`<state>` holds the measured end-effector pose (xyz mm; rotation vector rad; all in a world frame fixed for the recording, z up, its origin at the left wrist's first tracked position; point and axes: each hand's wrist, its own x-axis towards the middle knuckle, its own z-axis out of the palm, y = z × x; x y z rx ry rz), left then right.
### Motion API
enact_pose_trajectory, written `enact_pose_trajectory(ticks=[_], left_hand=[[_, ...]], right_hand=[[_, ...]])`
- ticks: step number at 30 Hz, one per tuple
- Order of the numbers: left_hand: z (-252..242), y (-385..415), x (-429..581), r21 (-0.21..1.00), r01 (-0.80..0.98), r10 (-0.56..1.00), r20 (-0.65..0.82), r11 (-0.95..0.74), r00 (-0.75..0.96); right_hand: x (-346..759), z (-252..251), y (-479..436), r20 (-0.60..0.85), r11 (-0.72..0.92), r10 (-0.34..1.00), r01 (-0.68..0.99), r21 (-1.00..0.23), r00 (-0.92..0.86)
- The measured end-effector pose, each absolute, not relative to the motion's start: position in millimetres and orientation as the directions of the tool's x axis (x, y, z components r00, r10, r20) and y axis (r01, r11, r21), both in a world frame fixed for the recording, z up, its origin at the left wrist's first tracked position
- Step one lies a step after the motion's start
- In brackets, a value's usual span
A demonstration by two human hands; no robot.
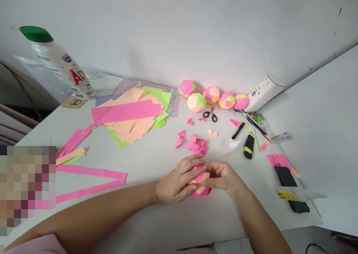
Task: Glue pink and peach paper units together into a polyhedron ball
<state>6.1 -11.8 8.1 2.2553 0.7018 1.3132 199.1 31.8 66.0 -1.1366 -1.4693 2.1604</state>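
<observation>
Between my two hands is a pink and peach folded-paper ball [201, 186], partly covered by my fingers. My left hand [179, 179] wraps over its top and left side. On its right side, the thumb and fingers of my right hand [222, 177] pinch at a peach flap; the fingertips are partly hidden. Just beyond my hands lies a ring of folded pink paper pieces [198, 144]. Smaller pink folded pieces [180, 138] and a peach folded piece [212, 133] are scattered near it.
Several finished paper balls [212, 95] line the wall, with scissors [210, 114] before them. Paper sheets [128, 114] pile up at left, near a white bottle [61, 64]. At right are a black-yellow cutter [248, 146], a marker [238, 130], a phone [288, 183] and a glue bottle [296, 194].
</observation>
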Motion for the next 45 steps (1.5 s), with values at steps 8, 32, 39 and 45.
enact_pose_trajectory(ticks=[8, 32, 39, 45], left_hand=[[8.5, -10.8, 7.2, 0.585, 0.192, 0.604, 0.675, -0.788, 0.424], [14.9, -12.5, 7.3, 0.556, 0.178, 0.584, 0.765, -0.812, 0.273], [16.2, -12.7, 7.3, 0.553, 0.18, 0.581, 0.771, -0.814, 0.261], [16.4, -13.4, 7.1, 0.55, 0.191, 0.582, 0.768, -0.813, 0.266]], right_hand=[[198.9, 64.7, 32.4, -0.435, -0.44, 0.633, 0.165, -0.883, -0.64], [195.8, 62.0, 32.3, -0.421, -0.399, 0.721, 0.167, -0.902, -0.551], [195.0, 61.4, 32.9, -0.407, -0.391, 0.734, 0.151, -0.908, -0.543], [196.2, 59.1, 32.8, -0.391, -0.386, 0.738, 0.131, -0.913, -0.549]])
